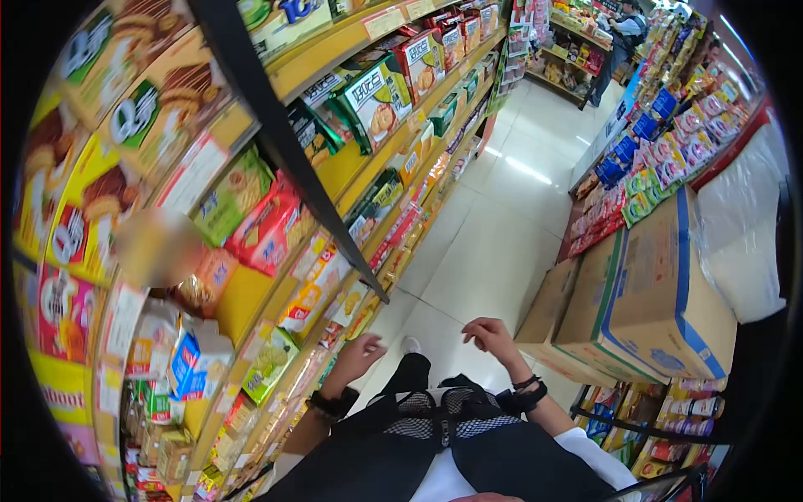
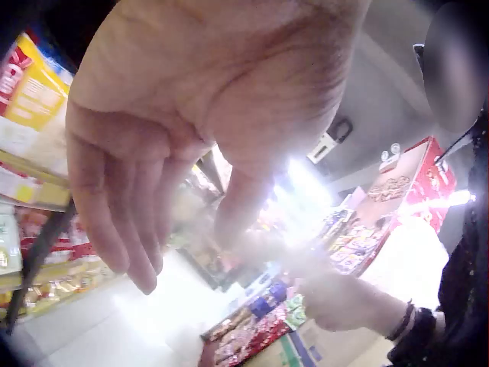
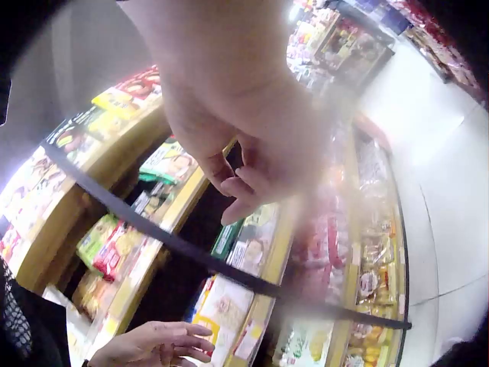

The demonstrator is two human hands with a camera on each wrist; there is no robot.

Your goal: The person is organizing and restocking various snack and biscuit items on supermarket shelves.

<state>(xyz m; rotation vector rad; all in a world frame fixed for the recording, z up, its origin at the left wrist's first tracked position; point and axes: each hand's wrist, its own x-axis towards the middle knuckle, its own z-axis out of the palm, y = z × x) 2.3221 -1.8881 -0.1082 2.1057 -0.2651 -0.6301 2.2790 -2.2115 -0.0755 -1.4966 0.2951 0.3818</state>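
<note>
My left hand [image 1: 358,358] hangs in front of my body with nothing in it, beside the lower shelves. In the left wrist view the fingers of that hand [image 2: 126,202] point down, loosely bent, and the palm is bare. Across from it, my right hand [image 1: 495,339] floats over the aisle, also holding nothing. Its fingers are loosely curled in the right wrist view, where the hand [image 3: 237,138] overlaps the shelves behind it. Nearest the left hand are a green snack pack [image 1: 271,365] and a white-and-yellow packet [image 1: 311,293] on the shelves.
Shelves of boxed and bagged biscuits [image 1: 375,102] run along the left, crossed by a dark post [image 1: 288,138]. Cardboard cartons [image 1: 652,284] stand at the right below hanging snack bags [image 1: 669,159]. A tiled floor [image 1: 477,243] lies between. Far off, a person [image 1: 627,33] stands near a display.
</note>
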